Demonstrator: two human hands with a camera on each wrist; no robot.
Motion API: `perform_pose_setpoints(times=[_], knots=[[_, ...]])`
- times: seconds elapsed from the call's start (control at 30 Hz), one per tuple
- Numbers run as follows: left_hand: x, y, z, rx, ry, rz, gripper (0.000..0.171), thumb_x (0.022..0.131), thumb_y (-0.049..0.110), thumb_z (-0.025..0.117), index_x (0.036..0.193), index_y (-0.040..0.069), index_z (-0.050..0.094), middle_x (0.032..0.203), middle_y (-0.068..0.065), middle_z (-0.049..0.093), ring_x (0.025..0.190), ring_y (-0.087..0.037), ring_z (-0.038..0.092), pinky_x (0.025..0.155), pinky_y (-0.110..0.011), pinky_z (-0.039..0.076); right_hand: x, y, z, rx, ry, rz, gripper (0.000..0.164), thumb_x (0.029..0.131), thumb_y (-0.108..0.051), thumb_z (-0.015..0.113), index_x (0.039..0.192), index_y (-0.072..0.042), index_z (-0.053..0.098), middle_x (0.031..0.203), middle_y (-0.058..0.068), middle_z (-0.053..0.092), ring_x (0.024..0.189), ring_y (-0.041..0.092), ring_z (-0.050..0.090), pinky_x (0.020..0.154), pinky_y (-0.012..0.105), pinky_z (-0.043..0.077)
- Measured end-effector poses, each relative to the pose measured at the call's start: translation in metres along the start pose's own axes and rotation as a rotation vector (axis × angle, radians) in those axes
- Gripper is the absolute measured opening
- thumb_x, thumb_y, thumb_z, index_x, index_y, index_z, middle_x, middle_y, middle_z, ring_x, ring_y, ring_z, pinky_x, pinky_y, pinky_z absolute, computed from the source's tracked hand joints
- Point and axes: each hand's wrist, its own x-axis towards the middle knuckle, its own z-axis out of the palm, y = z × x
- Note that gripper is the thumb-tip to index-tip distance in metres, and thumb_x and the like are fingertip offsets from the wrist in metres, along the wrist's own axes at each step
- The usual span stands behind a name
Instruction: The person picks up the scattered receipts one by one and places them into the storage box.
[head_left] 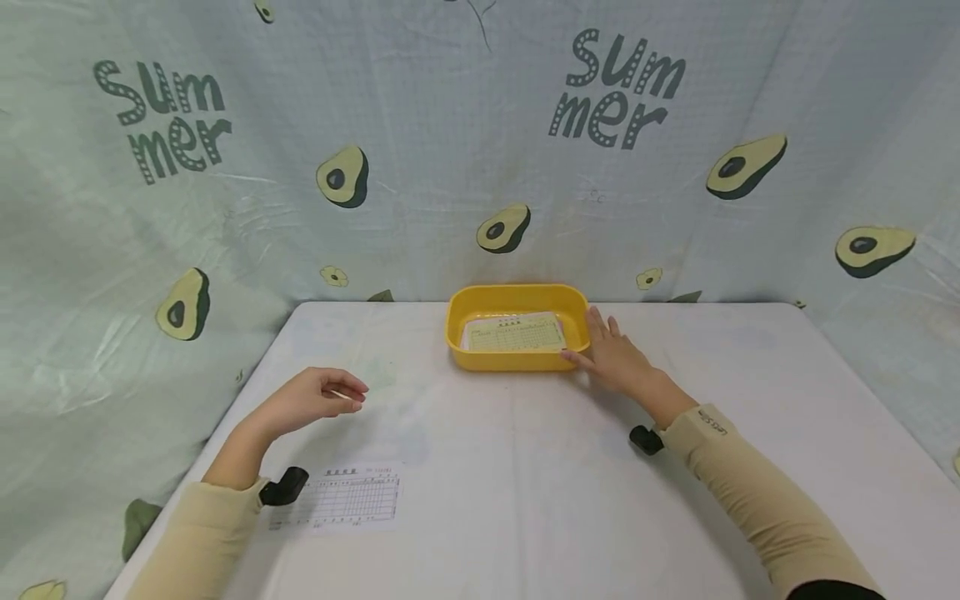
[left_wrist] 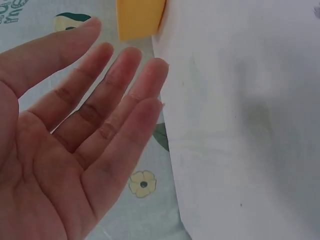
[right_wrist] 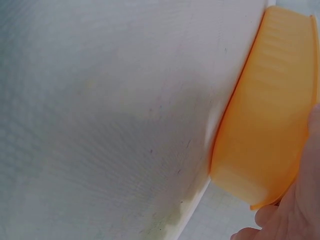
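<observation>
A yellow plastic tray (head_left: 517,361) stands at the far edge of the white table, with a small stack of printed form slips (head_left: 517,332) inside. At its front right corner, my right hand (head_left: 618,358) touches the rim, thumb along the front and straight fingers at the right end. The right wrist view shows the tray's side wall (right_wrist: 265,105) close up, with the thumb (right_wrist: 309,165) against it. My left hand (head_left: 318,393) hovers over the left of the table, fingers relaxed and palm bare (left_wrist: 85,145). Below its wrist lies a printed form sheet (head_left: 352,497).
The white table (head_left: 480,467) stretches out in front of me. Around its back and sides hangs a pale cloth (head_left: 420,125) with avocado prints and lettering. A black wrist camera (head_left: 283,487) sits at the left cuff, another wrist camera (head_left: 646,440) at the right.
</observation>
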Motion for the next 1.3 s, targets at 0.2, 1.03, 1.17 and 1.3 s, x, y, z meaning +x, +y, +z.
perform_pose_setpoints(times=[0.2,1.03,1.17,1.3], knots=[[-0.013,-0.016,-0.006,0.157,-0.039,-0.012,0.019,0.091,0.007,0.075,0.107,-0.003,0.073,0.096,-0.002,0.073,0.089,-0.019,0.065,0.079,-0.038,0.052,0.0,0.001,0.002,0.009,-0.005,0.006,0.101,0.105,-0.06,0.045,0.16,0.007,-0.007,0.168,0.025,-0.007,0.152,0.05,-0.001,0.12,0.062,0.011],[-0.044,-0.054,-0.001,0.379,-0.041,-0.263,0.038,0.069,0.004,0.091,0.091,0.006,0.06,0.087,-0.004,0.054,0.083,-0.024,0.052,0.074,-0.04,0.041,0.001,0.005,0.002,0.017,-0.003,0.001,0.102,0.104,-0.063,0.044,0.161,0.005,-0.007,0.169,0.023,-0.008,0.152,0.049,-0.002,0.121,0.062,0.01],[-0.045,-0.054,0.0,0.373,-0.04,-0.262,0.039,0.068,0.0,0.09,0.088,0.006,0.057,0.083,-0.004,0.051,0.081,-0.023,0.05,0.073,-0.038,0.039,0.001,0.004,0.002,0.019,-0.004,0.005,0.102,0.104,-0.063,0.044,0.161,0.005,-0.007,0.169,0.023,-0.008,0.152,0.049,-0.002,0.121,0.062,0.01],[-0.047,-0.056,0.0,0.365,-0.039,-0.271,0.036,0.07,0.001,0.09,0.084,0.007,0.057,0.081,-0.004,0.052,0.078,-0.022,0.049,0.071,-0.037,0.039,0.001,0.004,0.002,0.015,-0.001,-0.001,0.102,0.104,-0.062,0.043,0.16,0.005,-0.007,0.169,0.024,-0.008,0.152,0.049,-0.002,0.121,0.062,0.01]])
